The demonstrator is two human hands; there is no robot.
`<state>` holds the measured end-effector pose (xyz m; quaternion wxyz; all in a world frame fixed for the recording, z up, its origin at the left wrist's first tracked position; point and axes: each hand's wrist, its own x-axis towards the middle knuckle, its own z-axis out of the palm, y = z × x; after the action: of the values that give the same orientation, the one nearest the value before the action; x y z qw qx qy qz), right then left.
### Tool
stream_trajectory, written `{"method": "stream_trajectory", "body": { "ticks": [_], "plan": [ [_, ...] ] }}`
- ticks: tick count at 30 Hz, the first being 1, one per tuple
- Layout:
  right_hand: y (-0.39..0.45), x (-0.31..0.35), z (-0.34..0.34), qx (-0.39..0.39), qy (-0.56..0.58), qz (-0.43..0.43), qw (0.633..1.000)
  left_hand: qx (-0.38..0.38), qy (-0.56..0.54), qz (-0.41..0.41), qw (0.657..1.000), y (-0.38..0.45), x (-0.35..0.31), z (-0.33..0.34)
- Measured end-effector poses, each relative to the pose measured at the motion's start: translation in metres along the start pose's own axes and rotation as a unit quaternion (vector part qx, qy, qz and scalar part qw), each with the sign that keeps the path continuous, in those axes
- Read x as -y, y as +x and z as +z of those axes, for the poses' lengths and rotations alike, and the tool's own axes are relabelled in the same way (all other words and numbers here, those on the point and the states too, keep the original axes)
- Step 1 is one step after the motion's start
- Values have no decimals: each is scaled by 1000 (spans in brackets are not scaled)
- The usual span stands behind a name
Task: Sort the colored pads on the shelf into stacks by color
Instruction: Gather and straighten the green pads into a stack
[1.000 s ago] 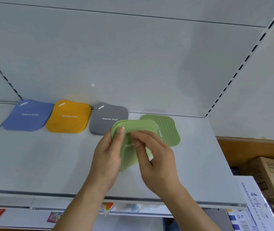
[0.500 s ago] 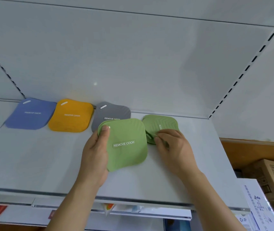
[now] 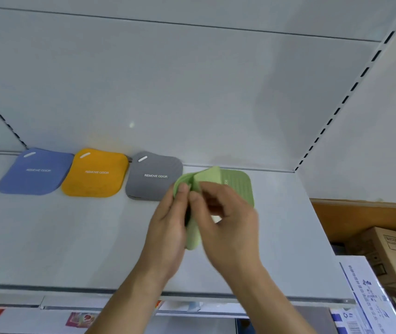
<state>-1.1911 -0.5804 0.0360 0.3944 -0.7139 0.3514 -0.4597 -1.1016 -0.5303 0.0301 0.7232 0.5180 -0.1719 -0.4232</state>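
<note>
A blue pad (image 3: pixel 36 171), an orange pad (image 3: pixel 95 173) and a grey pad (image 3: pixel 154 175) lie in a row at the back of the white shelf (image 3: pixel 59 237). To their right a green pad (image 3: pixel 239 185) lies flat. In front of it I hold green pads (image 3: pixel 193 233) on edge between both hands. My left hand (image 3: pixel 168 227) grips them from the left and my right hand (image 3: pixel 225 220) from the right, fingertips meeting at the top. How many green pads are held I cannot tell.
The shelf's front edge (image 3: pixel 144 291) runs below my wrists. Slotted uprights (image 3: pixel 351 90) stand at the right corner. Cardboard boxes (image 3: pixel 389 251) and a white printed box (image 3: pixel 365 297) sit to the lower right. Packets show on the shelf below.
My right hand has left the flat green pad and come back onto the held pads. These have turned from face-up to on edge between both hands.
</note>
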Motion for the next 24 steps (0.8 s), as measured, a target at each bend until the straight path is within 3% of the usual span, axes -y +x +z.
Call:
{"method": "stream_trajectory", "body": {
  "ticks": [5, 8, 11, 16, 24],
  "plan": [
    [-5, -8, 1, 49, 13, -6, 999, 25, -35, -3, 999, -1, 4, 0],
    [1, -20, -5, 67, -129, -127, 981, 25, -23, 1, 999, 1, 4, -2],
    [8, -25, -8, 53, -206, -166, 963, 28, -24, 0, 999, 3, 3, -4],
    [7, -33, -4, 24, -229, -205, 951, 15, -41, -9, 999, 5, 3, -9],
    [7, -37, 0, -7, -215, -228, 950, 55, 69, 36, 995, 10, 1, -20]
  ]
}}
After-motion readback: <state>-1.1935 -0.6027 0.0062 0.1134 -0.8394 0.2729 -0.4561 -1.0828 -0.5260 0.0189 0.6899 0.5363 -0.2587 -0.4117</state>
